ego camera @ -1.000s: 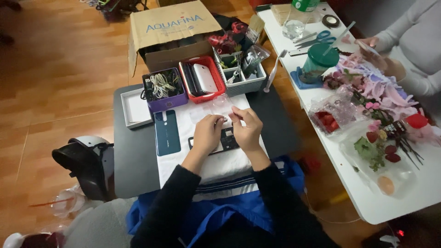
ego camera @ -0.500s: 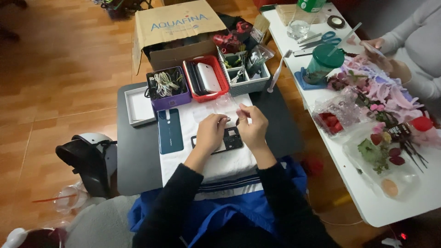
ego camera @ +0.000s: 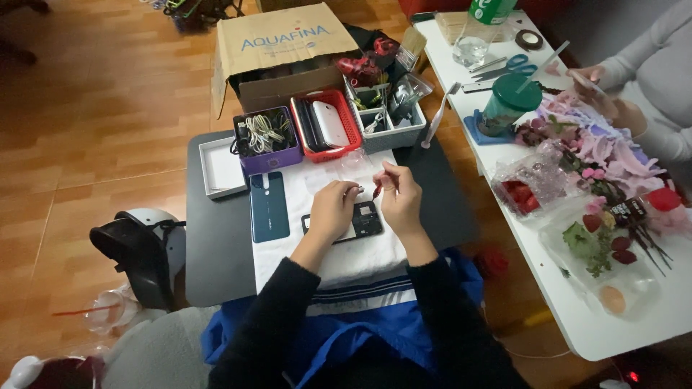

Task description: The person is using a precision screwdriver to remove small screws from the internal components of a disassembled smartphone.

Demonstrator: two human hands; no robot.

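An opened phone (ego camera: 362, 220) lies face down on a white cloth (ego camera: 346, 259), its inner parts showing. My left hand (ego camera: 333, 211) rests on the phone's left end, fingers curled against it. My right hand (ego camera: 398, 196) is over its right end and pinches a thin red-handled tool (ego camera: 378, 189), tip pointing down towards the phone. The phone's dark teal back cover (ego camera: 269, 206) lies on the cloth to the left, apart from both hands.
On the dark table (ego camera: 216, 252) stand a white tray (ego camera: 220, 169), a purple basket of cables (ego camera: 265, 138), a red basket (ego camera: 326, 126), a grey parts organiser (ego camera: 386, 119) and a cardboard box (ego camera: 281, 50). Another person's hands (ego camera: 602, 86) work with flowers on the white table (ego camera: 577, 317) to the right. A helmet (ego camera: 140, 248) sits at left.
My hands have stayed over the phone; the right hand now holds the red tool lower, nearer the phone. The view has shifted slightly.
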